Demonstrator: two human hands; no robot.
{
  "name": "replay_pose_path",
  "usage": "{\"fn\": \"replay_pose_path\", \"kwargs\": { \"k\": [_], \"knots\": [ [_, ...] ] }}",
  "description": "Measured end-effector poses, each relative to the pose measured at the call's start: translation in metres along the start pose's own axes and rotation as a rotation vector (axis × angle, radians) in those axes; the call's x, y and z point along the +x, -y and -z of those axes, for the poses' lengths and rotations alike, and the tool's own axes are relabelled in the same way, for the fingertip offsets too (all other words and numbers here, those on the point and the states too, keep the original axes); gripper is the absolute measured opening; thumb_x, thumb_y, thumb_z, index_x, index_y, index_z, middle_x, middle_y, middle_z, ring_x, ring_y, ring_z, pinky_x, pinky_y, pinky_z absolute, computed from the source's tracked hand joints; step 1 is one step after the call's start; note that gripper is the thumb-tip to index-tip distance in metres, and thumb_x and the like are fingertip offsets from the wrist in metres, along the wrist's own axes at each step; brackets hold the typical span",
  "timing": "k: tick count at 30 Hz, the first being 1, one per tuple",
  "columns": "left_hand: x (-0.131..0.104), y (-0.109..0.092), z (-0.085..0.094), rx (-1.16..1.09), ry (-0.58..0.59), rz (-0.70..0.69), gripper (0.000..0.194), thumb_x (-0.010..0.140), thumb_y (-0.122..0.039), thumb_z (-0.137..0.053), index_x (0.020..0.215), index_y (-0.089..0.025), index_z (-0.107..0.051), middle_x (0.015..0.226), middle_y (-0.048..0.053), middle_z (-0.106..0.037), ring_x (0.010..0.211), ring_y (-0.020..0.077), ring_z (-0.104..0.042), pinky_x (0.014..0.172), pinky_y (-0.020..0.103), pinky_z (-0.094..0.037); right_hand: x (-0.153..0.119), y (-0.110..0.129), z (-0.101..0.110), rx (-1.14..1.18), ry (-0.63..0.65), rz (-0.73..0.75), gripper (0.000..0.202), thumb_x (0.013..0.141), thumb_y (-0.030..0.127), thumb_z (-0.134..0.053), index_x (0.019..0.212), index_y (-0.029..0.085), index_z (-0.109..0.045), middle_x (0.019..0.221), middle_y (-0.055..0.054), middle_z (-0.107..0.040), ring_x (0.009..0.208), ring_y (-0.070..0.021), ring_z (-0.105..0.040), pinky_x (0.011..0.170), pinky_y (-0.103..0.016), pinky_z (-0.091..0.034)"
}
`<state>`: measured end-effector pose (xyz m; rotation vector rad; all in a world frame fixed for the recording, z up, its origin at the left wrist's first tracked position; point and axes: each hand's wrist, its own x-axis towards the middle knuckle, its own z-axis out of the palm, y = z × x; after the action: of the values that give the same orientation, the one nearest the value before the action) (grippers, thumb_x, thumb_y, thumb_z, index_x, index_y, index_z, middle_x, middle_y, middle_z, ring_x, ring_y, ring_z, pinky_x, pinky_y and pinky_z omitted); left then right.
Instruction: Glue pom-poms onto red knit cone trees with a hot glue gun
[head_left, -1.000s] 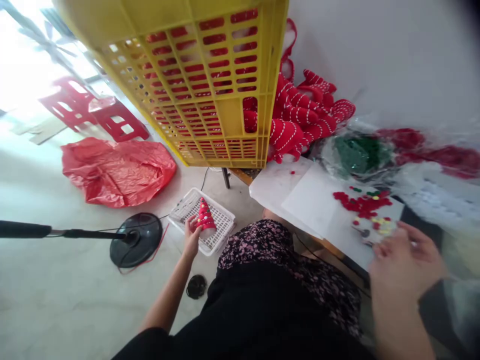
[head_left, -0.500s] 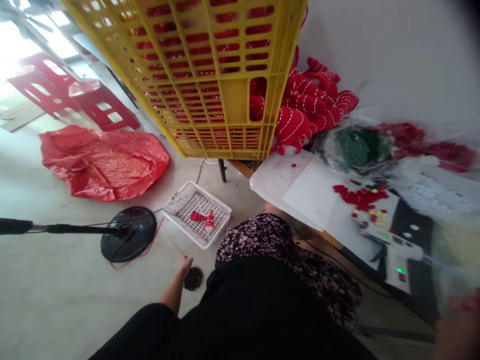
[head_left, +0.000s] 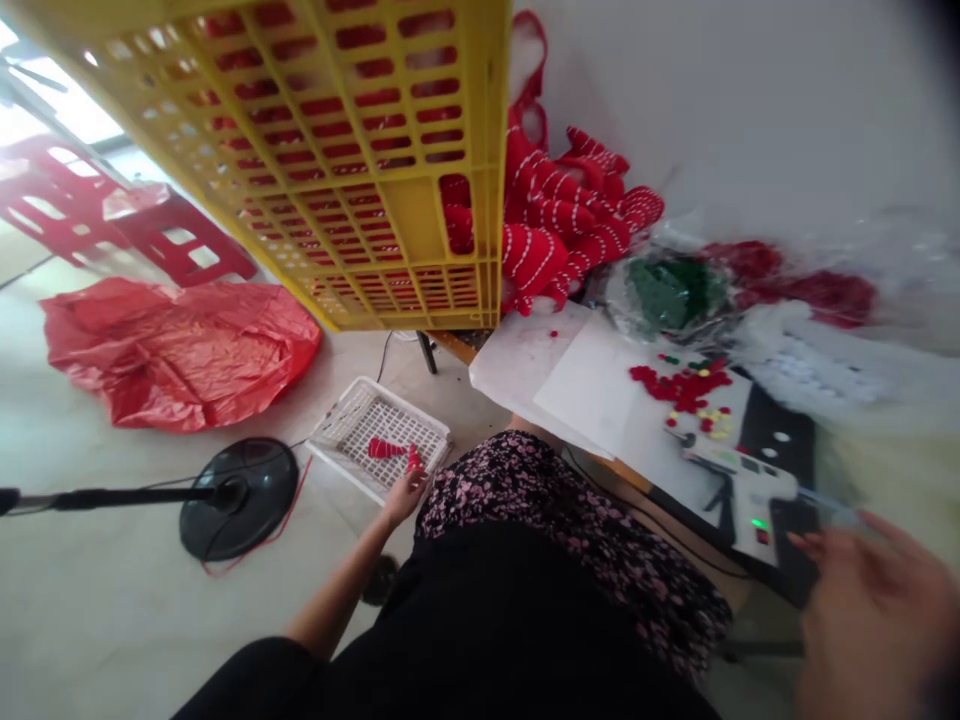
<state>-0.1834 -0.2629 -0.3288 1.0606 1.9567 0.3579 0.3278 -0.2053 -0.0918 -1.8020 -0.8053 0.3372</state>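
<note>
My left hand reaches down into a white plastic basket on the floor. Its fingers close over the lower end of a small red cloth piece with white stripes. A second red striped cloth piece lies beside it in the basket. At the right edge my right hand is blurred, close to a white glue gun with a green light. A clear glue stick runs from the gun toward that hand; whether the fingers touch it is unclear.
A yellow crate of red striped cloth pieces looms in front. Red and yellow pompoms lie on white paper; plastic bags sit behind. On the floor are a red plastic bag, red stools and a black round stand.
My left hand has moved forward from beside the basket onto the red striped cloth piece inside it. My right hand has come further into view near the glue gun. The view has shifted right.
</note>
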Motion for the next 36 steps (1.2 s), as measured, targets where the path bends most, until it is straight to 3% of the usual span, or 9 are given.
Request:
{"fn": "replay_pose_path", "kwargs": {
  "k": [4, 7, 10, 17, 21, 24, 29, 34, 36],
  "knots": [
    [-0.005, -0.099, 0.028, 0.000, -0.077, -0.353, 0.025, 0.100, -0.032, -0.050, 0.114, -0.021, -0.068, 0.114, 0.009, -0.076, 0.100, 0.0217, -0.073, 0.093, 0.035, -0.057, 0.001, -0.011, 0.003, -0.039, -0.006, 0.016, 0.061, 0.075, 0.053, -0.075, 0.125, 0.018, -0.077, 0.086, -0.016, -0.069, 0.061, -0.0221, -0.060, 0.071, -0.049, -0.053],
    [-0.022, -0.185, 0.047, -0.023, -0.246, -0.850, 0.025, 0.101, -0.030, -0.050, 0.110, -0.020, -0.071, 0.105, 0.010, -0.076, 0.094, 0.0210, -0.073, 0.085, 0.034, -0.058, 0.003, -0.023, 0.007, -0.082, 0.005, -0.044, 0.068, 0.076, 0.059, -0.068, 0.129, 0.016, -0.074, 0.089, -0.015, -0.069, 0.062, -0.0239, -0.060, 0.065, -0.047, -0.052],
    [-0.030, -0.266, 0.058, -0.024, -0.411, -1.183, 0.022, 0.100, -0.022, -0.052, 0.112, -0.020, -0.071, 0.102, 0.010, -0.076, 0.098, 0.0201, -0.073, 0.088, 0.033, -0.059, 0.004, -0.031, 0.008, -0.118, 0.006, -0.042, 0.068, 0.081, 0.058, -0.060, 0.129, 0.011, -0.071, 0.097, -0.016, -0.072, 0.063, -0.0236, -0.060, 0.065, -0.043, -0.052],
    [-0.018, -0.402, 0.061, 0.221, -0.793, -1.366, 0.024, 0.097, -0.018, -0.055, 0.115, -0.019, -0.071, 0.115, 0.014, -0.072, 0.107, 0.0221, -0.071, 0.096, 0.036, -0.058, 0.016, -0.054, 0.010, -0.230, 0.020, 0.069, 0.067, 0.086, 0.066, -0.053, 0.120, 0.013, -0.074, 0.098, -0.015, -0.078, 0.080, -0.0301, -0.070, 0.074, -0.041, -0.053],
    [-0.047, -0.435, 0.088, 0.415, -1.070, -1.230, 0.046, 0.093, -0.027, -0.066, 0.138, -0.017, -0.063, 0.146, 0.023, -0.058, 0.135, 0.0374, -0.055, 0.113, 0.056, -0.045, 0.023, -0.067, 0.007, -0.279, 0.165, 0.069, 0.061, 0.081, 0.074, -0.056, 0.104, 0.021, -0.072, 0.093, -0.012, -0.079, 0.079, -0.0298, -0.073, 0.069, -0.039, -0.055],
    [-0.051, -0.443, 0.117, 0.611, -0.979, -1.104, 0.054, 0.094, -0.026, -0.060, 0.147, -0.019, -0.055, 0.153, 0.023, -0.052, 0.146, 0.0438, -0.044, 0.120, 0.071, -0.030, 0.025, -0.057, -0.001, -0.364, 0.263, 0.046, 0.060, 0.074, 0.079, -0.062, 0.097, 0.024, -0.064, 0.088, -0.010, -0.077, 0.074, -0.0301, -0.072, 0.065, -0.040, -0.054],
    [-0.033, -0.444, 0.146, 0.742, -0.817, -1.110, 0.053, 0.095, -0.014, -0.041, 0.145, -0.013, -0.058, 0.116, 0.020, -0.070, 0.131, 0.0388, -0.058, 0.123, 0.074, -0.019, 0.025, -0.027, -0.024, -0.399, 0.352, 0.019, 0.055, 0.067, 0.074, -0.067, 0.094, 0.028, -0.057, 0.089, -0.008, -0.076, 0.076, -0.0333, -0.073, 0.062, -0.041, -0.051],
    [-0.071, -0.430, 0.138, 0.280, -0.860, -1.221, 0.057, 0.089, -0.033, -0.068, 0.143, -0.021, -0.057, 0.132, 0.016, -0.065, 0.125, 0.0345, -0.061, 0.116, 0.058, -0.043, 0.014, -0.016, -0.041, -0.032, 0.226, -0.078, 0.053, 0.063, 0.060, -0.079, 0.095, 0.026, -0.053, 0.084, -0.005, -0.074, 0.078, -0.0275, -0.073, 0.069, -0.039, -0.057],
    [-0.080, -0.419, 0.121, 0.038, -0.706, -1.231, 0.057, 0.090, -0.033, -0.070, 0.144, -0.024, -0.055, 0.135, 0.013, -0.064, 0.122, 0.0308, -0.063, 0.108, 0.049, -0.052, 0.008, -0.009, -0.042, 0.201, 0.139, -0.108, 0.056, 0.061, 0.053, -0.087, 0.095, 0.026, -0.052, 0.088, -0.004, -0.075, 0.084, -0.0247, -0.073, 0.075, -0.036, -0.059]
  ]
}}
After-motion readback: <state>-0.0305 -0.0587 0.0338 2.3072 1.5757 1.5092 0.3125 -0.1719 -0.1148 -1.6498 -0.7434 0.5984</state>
